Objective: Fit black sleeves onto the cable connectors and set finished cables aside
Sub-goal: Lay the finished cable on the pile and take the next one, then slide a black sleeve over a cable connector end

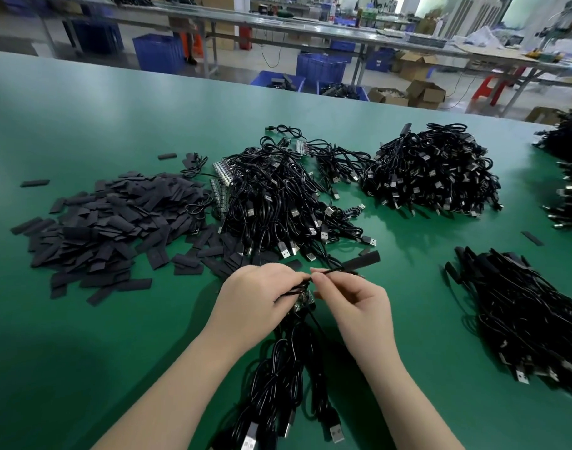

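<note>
Green matte surface (83, 131) fills the view, loaded with black cable stock. Left hand (255, 295) sits at about 6 o'clock of the frame centre, fingers curled in a tight grip round a bunch of cables (278, 378) whose leads trail down to 6 o'clock, USB plugs (335, 428) lying at the bottom edge. Small circuit-board end (302, 300) peeks out just under the left fingers. Right hand (352, 306) is just beside it at 3 o'clock, thumb and forefinger in a narrow pinch on one thin lead; the hands nearly touch. Black sleeve (362, 260) sits on that lead, sticking up and out toward 1 o'clock from the right fingertips, above the surface.

Loose flat sleeves pile (109, 222) at 9 o'clock, spread wide, some strays apart at its rim. Unfinished cable heap (278, 203) at 12 o'clock, touching the sleeve pile's edge, silver USB plugs pointing out. Second cable heap (434, 170) at 1 o'clock, well apart from the hands. Sleeved cables stack (521, 316) at 3 o'clock, lying in a loose row. More cable heaps (570, 177) at the right edge. One stray sleeve (532, 238) lies alone between them.

Blue crates (320, 68) and cardboard boxes (424, 92) stand on the floor beyond the far edge. No readable writing or brand anywhere; too blurred.
</note>
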`<state>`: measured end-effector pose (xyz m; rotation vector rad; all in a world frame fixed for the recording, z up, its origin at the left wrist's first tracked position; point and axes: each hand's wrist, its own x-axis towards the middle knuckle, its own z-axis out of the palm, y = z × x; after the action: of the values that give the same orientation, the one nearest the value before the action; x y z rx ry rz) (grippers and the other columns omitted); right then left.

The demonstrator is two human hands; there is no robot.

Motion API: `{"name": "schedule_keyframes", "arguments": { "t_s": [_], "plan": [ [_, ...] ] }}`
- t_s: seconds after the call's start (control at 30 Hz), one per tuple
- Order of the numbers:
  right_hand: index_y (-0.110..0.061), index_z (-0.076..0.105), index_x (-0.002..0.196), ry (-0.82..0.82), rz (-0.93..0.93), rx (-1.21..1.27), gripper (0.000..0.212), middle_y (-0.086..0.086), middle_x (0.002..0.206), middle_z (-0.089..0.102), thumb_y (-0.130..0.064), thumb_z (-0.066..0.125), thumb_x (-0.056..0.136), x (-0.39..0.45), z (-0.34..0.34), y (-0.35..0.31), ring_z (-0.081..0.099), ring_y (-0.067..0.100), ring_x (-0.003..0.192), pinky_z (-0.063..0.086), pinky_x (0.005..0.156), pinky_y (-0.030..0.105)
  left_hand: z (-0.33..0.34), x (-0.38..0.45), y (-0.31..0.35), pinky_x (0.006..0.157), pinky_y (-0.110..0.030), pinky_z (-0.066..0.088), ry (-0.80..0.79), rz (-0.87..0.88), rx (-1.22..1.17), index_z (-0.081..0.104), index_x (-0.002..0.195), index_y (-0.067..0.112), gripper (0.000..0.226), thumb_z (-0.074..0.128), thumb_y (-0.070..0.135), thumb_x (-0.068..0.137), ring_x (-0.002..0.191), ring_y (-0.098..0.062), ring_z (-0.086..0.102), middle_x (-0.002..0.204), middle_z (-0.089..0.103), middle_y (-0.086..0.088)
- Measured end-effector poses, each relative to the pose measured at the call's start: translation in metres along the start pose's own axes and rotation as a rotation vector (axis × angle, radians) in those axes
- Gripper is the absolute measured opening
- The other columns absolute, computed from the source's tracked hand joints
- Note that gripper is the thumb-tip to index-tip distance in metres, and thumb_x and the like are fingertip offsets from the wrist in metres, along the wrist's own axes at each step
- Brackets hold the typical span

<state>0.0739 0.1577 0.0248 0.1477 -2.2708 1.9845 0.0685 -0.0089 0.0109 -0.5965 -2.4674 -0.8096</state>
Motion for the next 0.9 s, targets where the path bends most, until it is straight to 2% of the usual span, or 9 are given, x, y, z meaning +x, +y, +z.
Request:
{"name": "schedule_keyframes", "arguments": {
  "t_s": [0.13,0.23,0.3,0.37,0.43,0.6,0.7,0.77,0.9],
  "plan": [
    [-0.028,0.08,0.084,0.064,-0.024,0.303,0.013,0.003,0.096,0.077,-0.033,0.068,0.085,0.008,-0.003,-0.013,0.072,0.018,0.093,0.057,0.081,0.029,-0.003,0.002,0.002,0.1,-0.025,0.042,0.13,-0.063,-0.069,0.058,0.135,0.019,0.055,0.049,0.055,0.094,0.116,-0.004,0.057,0.126,0.063,0.01],
    [-0.029,0.076,0.079,0.146,-0.051,0.566,0.014,0.004,0.091,0.076,-0.04,0.069,0.083,0.021,-0.027,-0.031,0.073,0.02,0.09,0.057,0.079,0.03,-0.006,0.0,0.003,0.102,-0.009,0.032,0.248,-0.153,-0.137,0.045,0.144,0.019,0.054,0.04,0.049,0.099,0.121,0.006,0.049,0.131,0.053,0.016],
    [-0.029,0.075,0.078,0.251,-0.054,0.598,0.014,0.0,0.079,0.073,-0.038,0.068,0.086,0.028,-0.052,-0.039,0.071,0.015,0.072,0.058,0.068,0.027,-0.007,-0.001,0.001,0.095,-0.01,0.039,0.246,-0.241,-0.19,0.038,0.147,0.024,0.053,0.042,0.044,0.098,0.115,0.01,0.05,0.123,0.053,0.027],
    [-0.028,0.076,0.079,0.379,-0.034,0.377,0.018,-0.006,0.069,0.069,-0.036,0.066,0.091,0.033,-0.08,-0.041,0.061,0.008,0.059,0.053,0.058,0.022,-0.006,-0.001,-0.001,0.085,-0.013,0.043,0.211,-0.275,-0.198,0.038,0.146,0.026,0.052,0.043,0.042,0.097,0.107,0.008,0.054,0.113,0.055,0.031],
    [-0.024,0.077,0.087,0.43,0.04,-0.119,0.02,-0.009,0.07,0.07,-0.039,0.065,0.092,0.038,-0.107,-0.035,0.058,0.006,0.059,0.05,0.059,0.024,-0.004,0.0,-0.001,0.083,-0.009,0.04,0.148,-0.278,-0.171,0.042,0.144,0.027,0.049,0.043,0.041,0.098,0.102,0.007,0.054,0.107,0.056,0.03],
    [-0.018,0.066,0.125,0.333,0.255,-1.211,0.037,0.01,0.113,0.07,-0.038,0.06,0.095,0.026,-0.145,-0.003,0.06,0.034,0.099,0.05,0.072,0.038,0.0,0.0,0.001,0.079,-0.027,0.052,0.048,-0.205,-0.046,0.066,0.122,0.024,0.027,0.059,0.024,0.096,0.087,0.0,0.06,0.101,0.066,0.016],
    [-0.024,0.065,0.128,0.269,0.148,-1.422,0.038,0.011,0.131,0.063,-0.034,0.065,0.091,0.012,-0.146,0.018,0.05,0.037,0.123,0.041,0.093,0.048,0.002,0.0,0.001,0.081,-0.035,0.052,0.0,-0.189,0.03,0.073,0.11,0.022,0.02,0.063,0.024,0.094,0.086,-0.006,0.063,0.099,0.068,0.012],
    [-0.034,0.06,0.132,0.2,0.221,-1.554,0.036,0.004,0.148,0.05,-0.035,0.054,0.097,0.007,-0.148,0.027,0.034,0.03,0.142,0.024,0.111,0.05,0.003,-0.001,0.0,0.086,-0.036,0.049,-0.041,-0.213,0.039,0.072,0.113,0.023,0.025,0.062,0.034,0.093,0.091,-0.008,0.063,0.101,0.066,0.011],
    [-0.036,0.057,0.135,0.219,0.342,-1.674,0.038,0.002,0.157,0.037,-0.03,0.039,0.102,0.015,-0.159,0.024,0.021,0.025,0.15,0.009,0.12,0.049,0.008,-0.004,-0.005,0.102,-0.031,0.028,-0.223,-0.313,0.144,0.064,0.127,0.031,0.054,0.048,0.065,0.088,0.112,-0.008,0.049,0.116,0.057,0.015]
  ]
}}
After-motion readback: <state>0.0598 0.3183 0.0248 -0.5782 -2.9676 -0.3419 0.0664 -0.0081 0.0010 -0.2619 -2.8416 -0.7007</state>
